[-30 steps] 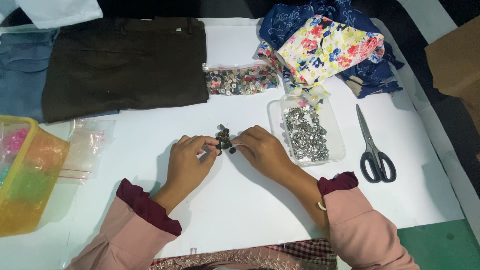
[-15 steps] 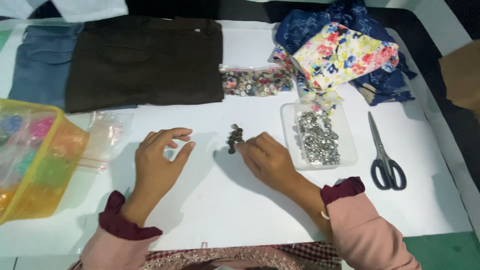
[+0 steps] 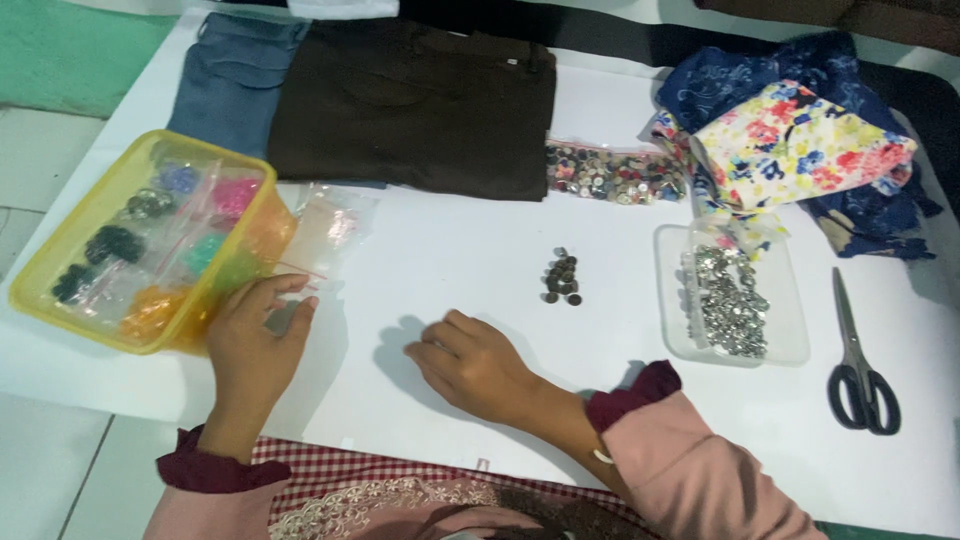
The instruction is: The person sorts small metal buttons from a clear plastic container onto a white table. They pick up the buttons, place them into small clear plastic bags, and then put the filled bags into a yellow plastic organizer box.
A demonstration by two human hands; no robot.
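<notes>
A white table [image 3: 450, 250] stands over pale floor tiles [image 3: 45, 150].

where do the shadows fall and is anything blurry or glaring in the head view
Head view: light comes from the right, so the right hand casts a soft shadow to its left on the white table, and the left hand shades the clear bag at its fingers; the small dark buttons look slightly soft; no harsh glare.
</notes>
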